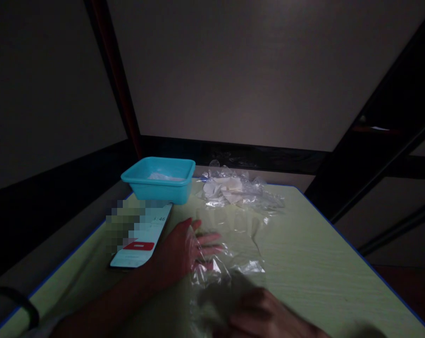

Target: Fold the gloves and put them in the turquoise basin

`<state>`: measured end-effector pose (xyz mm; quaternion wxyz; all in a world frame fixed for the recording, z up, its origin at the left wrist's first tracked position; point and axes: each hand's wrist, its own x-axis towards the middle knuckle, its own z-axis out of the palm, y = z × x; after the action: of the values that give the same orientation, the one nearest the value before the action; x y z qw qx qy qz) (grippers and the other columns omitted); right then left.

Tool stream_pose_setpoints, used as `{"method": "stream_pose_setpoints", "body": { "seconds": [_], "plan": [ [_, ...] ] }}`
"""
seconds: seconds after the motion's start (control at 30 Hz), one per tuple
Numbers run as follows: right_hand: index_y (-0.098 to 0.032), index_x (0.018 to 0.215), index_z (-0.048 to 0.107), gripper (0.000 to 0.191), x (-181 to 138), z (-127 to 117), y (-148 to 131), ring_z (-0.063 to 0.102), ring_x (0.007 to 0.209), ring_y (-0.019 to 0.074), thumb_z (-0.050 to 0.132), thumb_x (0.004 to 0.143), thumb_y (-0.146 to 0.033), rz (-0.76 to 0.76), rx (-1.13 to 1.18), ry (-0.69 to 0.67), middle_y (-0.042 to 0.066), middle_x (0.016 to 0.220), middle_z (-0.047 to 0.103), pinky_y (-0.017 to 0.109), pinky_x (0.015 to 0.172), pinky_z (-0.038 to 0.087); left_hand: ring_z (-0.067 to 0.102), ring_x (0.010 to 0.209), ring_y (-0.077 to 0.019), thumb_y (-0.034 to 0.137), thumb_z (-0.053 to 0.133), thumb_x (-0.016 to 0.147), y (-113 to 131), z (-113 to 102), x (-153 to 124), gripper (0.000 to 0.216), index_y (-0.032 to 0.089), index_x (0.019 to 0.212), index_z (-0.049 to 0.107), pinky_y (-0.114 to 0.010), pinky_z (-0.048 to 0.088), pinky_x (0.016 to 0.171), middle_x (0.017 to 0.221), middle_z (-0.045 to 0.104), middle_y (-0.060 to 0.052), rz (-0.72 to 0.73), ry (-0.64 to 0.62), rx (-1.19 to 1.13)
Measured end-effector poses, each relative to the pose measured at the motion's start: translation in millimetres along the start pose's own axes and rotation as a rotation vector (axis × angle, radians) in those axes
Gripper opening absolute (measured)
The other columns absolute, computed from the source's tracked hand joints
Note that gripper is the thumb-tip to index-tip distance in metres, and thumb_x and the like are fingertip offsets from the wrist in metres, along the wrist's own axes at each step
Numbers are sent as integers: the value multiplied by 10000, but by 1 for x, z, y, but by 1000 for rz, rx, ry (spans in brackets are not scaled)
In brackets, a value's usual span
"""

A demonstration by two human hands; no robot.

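Clear plastic forms the disposable glove (242, 256) on the desk (314, 249) beside the phone (152, 234), its film partly covering the left hand (180, 249), whose fingers spread loosely open. The right hand (259, 312) curls, blurred, at the glove's near end; whether its fingers grip the film, I cannot tell.

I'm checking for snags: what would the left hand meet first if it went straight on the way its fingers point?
Probably the clear plastic, which overlaps the fingers of the left hand; whether they are inside or beneath is unclear. Past it, the line seems to cross the tabletop.
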<state>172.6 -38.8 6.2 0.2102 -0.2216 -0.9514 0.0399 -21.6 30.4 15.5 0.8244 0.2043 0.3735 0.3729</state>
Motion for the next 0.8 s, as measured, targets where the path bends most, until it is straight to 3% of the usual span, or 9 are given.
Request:
{"method": "stream_pose_setpoints", "body": {
  "seconds": [0.13,0.2,0.27,0.33,0.43,0.5,0.6,0.67,0.8],
  "plan": [
    [-138,952,623,267,13,-21,16,612,783,163,360,908,-151,217,76,-4,75,871,654,285,720,534,579,1101,-274,328,493,734,-8,-9,7,607,274,1286,245,-447,488,828,1270,543,-112,231,-16,160],
    [-116,1158,552,305,14,-24,25,567,1036,206,421,894,-191,340,107,-66,129,1126,606,349,889,495,557,1129,-271,297,484,727,-9,-14,11,697,287,1343,157,-454,489,839,1342,470,-117,404,89,317],
    [-87,1313,433,485,12,-22,33,411,1252,260,478,886,-312,405,107,-161,179,1352,456,422,1021,386,492,1199,-278,269,508,710,-9,-16,11,770,287,1369,111,-459,458,901,1428,353,-122,586,215,452],
    [-60,1388,327,649,10,-18,37,239,1350,297,462,883,-443,433,101,-274,197,1462,290,478,1085,263,366,1296,-279,219,559,671,-7,-14,6,828,277,1375,128,-453,371,1005,1485,236,-106,752,319,563],
    [-75,1428,231,729,9,-13,37,100,1380,300,390,885,-535,456,97,-389,170,1502,146,519,1105,142,340,1307,-269,166,540,715,-7,-7,-8,666,245,1331,298,-466,280,1072,1431,343,-86,1127,475,991],
    [-94,1438,186,741,10,-12,36,55,1382,293,386,882,-542,470,88,-411,153,1505,89,529,1104,109,372,1287,-239,102,484,772,-14,-2,-17,534,263,1271,382,-443,312,1062,1382,413,-60,1287,438,1289],
    [-107,1441,164,732,10,-10,33,38,1381,286,390,885,-526,483,76,-413,145,1502,70,532,1103,106,484,1192,-195,29,413,790,-32,1,-22,490,267,1219,430,-353,434,976,1269,521,-59,1350,130,1562],
    [-116,1439,183,719,10,-9,31,50,1381,282,384,886,-529,478,72,-387,146,1500,84,532,1102,121,468,1216,-217,15,388,764,-46,1,-21,591,218,1319,357,-368,438,982,1309,498,-104,1176,-12,1712],
    [-82,1435,185,761,10,-11,34,61,1380,283,379,876,-561,458,85,-365,168,1491,90,516,1107,131,247,1352,-277,116,396,835,-65,-3,-17,654,123,1432,128,-455,348,1052,1478,250,-179,912,-54,1903]
  ]
}}
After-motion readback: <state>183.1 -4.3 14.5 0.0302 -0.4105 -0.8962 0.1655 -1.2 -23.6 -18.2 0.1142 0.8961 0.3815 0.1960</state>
